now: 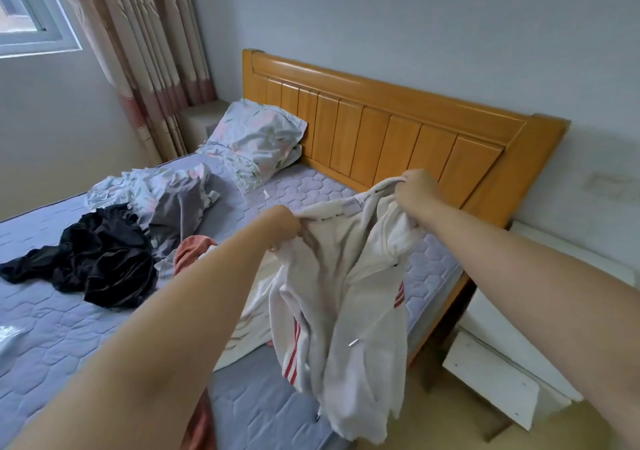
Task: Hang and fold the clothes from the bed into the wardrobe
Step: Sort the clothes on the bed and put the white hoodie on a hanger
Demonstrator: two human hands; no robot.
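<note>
White jacket [346,276] hangs lengthwise downward from both hands' grip.

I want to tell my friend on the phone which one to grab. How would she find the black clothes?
Start at the wooden headboard and go down the lilac mattress, past the pillow, to its left side. The black clothes lie crumpled there, left of a grey garment and a pinkish one. They are the only dark heap on the bed.

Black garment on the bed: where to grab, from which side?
Likely from above: the black garment lies crumpled on the mattress, so pinch a raised fold near the heap's middle. Its flat tail at the picture's left offers less to grip.
</note>
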